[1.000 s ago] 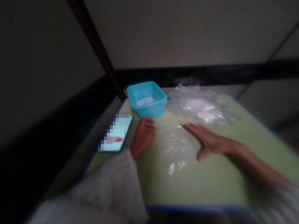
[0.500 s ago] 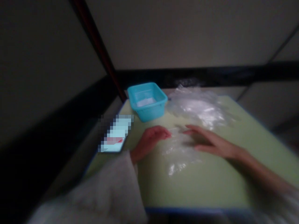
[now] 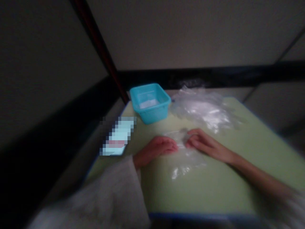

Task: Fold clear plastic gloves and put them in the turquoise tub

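A clear plastic bag (image 3: 187, 162) lies flat on the table in front of me, its lower edge catching the light. My left hand (image 3: 160, 147) is closed at the bag's upper left side, fingers together and tips on the plastic. From the other side, my right hand (image 3: 202, 143) has its fingers curled with thumb and fingertips at the bag's upper right part. A narrow strip of plastic shows between both hands. Blur hides exactly how the fingertips grip it.
At the back left stands a turquoise plastic basket (image 3: 153, 114) with something whitish inside. A heap of clear plastic bags (image 3: 207, 109) fills the back right. A pixelated phone-like device (image 3: 120, 136) lies along the left edge of the yellow-green table (image 3: 214, 194). Walls rise behind and left.
My right hand has moved left and its spread fingers have curled in at the bag. My left hand has shifted slightly down and right, onto the plastic.
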Tool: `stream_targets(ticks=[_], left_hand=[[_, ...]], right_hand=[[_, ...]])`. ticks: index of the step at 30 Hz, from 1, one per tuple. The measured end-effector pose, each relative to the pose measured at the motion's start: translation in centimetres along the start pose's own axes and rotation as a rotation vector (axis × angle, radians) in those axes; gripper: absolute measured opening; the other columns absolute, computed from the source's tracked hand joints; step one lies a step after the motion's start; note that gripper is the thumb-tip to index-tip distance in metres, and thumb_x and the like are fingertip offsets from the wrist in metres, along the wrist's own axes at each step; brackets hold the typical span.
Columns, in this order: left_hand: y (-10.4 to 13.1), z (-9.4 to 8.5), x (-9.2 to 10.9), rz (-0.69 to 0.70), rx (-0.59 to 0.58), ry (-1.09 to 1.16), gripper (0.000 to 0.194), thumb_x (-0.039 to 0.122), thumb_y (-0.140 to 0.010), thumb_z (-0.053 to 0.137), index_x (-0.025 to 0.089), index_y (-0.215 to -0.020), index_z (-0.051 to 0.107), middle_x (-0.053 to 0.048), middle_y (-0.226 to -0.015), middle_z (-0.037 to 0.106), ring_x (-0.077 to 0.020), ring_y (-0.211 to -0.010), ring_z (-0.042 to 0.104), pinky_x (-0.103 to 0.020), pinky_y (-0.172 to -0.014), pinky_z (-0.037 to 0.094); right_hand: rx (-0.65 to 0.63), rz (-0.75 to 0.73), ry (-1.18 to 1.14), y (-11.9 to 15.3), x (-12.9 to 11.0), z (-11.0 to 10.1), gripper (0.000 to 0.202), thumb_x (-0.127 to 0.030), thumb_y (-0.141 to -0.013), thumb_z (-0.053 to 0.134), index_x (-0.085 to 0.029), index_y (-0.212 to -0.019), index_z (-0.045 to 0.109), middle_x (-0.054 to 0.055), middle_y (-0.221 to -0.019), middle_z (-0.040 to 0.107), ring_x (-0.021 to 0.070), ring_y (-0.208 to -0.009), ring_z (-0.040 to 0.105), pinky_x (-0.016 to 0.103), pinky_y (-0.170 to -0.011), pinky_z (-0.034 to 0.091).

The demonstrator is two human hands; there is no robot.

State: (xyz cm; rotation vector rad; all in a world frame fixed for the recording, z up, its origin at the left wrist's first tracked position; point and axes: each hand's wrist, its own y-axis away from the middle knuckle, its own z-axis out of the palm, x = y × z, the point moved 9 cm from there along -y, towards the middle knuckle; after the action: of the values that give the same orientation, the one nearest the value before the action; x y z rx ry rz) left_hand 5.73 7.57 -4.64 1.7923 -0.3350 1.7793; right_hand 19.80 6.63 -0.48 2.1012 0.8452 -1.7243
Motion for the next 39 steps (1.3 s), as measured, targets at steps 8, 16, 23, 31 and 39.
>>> stream_targets(ticks=[8,16,23,31,39], left_hand=[[0.6,-2.5,-0.3,-0.146,0.046,-0.025,0.025,0.037,-0.076,0.064,0.012,-0.078,0.068,-0.008,-0.081,0.072,-0.0157,-0.075,0.068,-0.026,-0.071,0.052],[0.8,-3.3,0.0,-0.212,0.106,-0.175,0.026,0.034,-0.076,0.058,0.011,-0.063,0.064,-0.006,-0.062,0.069,-0.0137,-0.059,0.065,-0.025,-0.06,0.05],[0.7,-4.0,1.8,-0.069,0.232,-0.183,0.025,0.032,-0.079,0.055,0.013,-0.065,0.065,-0.006,-0.068,0.07,-0.0139,-0.062,0.066,-0.025,-0.064,0.051],[0.7,-2.5,1.6,-0.086,0.175,-0.096,0.023,0.03,-0.078,0.056,0.012,-0.067,0.067,-0.006,-0.072,0.072,-0.0142,-0.067,0.067,-0.027,-0.07,0.052],[0.7,-2.1,1.1,-0.091,0.149,-0.096,0.024,0.033,-0.077,0.058,0.012,-0.069,0.067,-0.007,-0.074,0.072,-0.0158,-0.071,0.068,-0.029,-0.074,0.053]], right_hand=[[0.017,0.063,-0.073,0.1,0.8,-0.9,0.032,-0.037,-0.092,0.05,-0.02,-0.116,0.038,0.004,-0.088,0.062,0.0154,-0.084,0.062,0.036,-0.077,0.052],[0.046,0.072,-0.021,0.4,1.3,-2.0,0.031,-0.035,-0.09,0.053,-0.019,-0.114,0.042,0.004,-0.084,0.063,0.0159,-0.08,0.064,0.034,-0.073,0.052],[-0.052,-0.037,0.413,1.3,-2.4,-2.1,0.019,-0.035,-0.088,0.056,-0.017,-0.086,0.062,0.005,-0.082,0.065,0.0156,-0.075,0.061,0.029,-0.066,0.049],[-0.369,-0.073,0.626,2.8,-3.7,0.3,0.021,-0.021,-0.091,0.051,-0.017,-0.08,0.068,0.004,-0.077,0.065,0.0138,-0.071,0.061,0.027,-0.064,0.047],[-0.402,-0.064,0.675,3.2,-3.2,0.8,0.02,-0.016,-0.089,0.052,-0.019,-0.076,0.067,0.002,-0.074,0.064,0.0128,-0.07,0.06,0.026,-0.064,0.047]])
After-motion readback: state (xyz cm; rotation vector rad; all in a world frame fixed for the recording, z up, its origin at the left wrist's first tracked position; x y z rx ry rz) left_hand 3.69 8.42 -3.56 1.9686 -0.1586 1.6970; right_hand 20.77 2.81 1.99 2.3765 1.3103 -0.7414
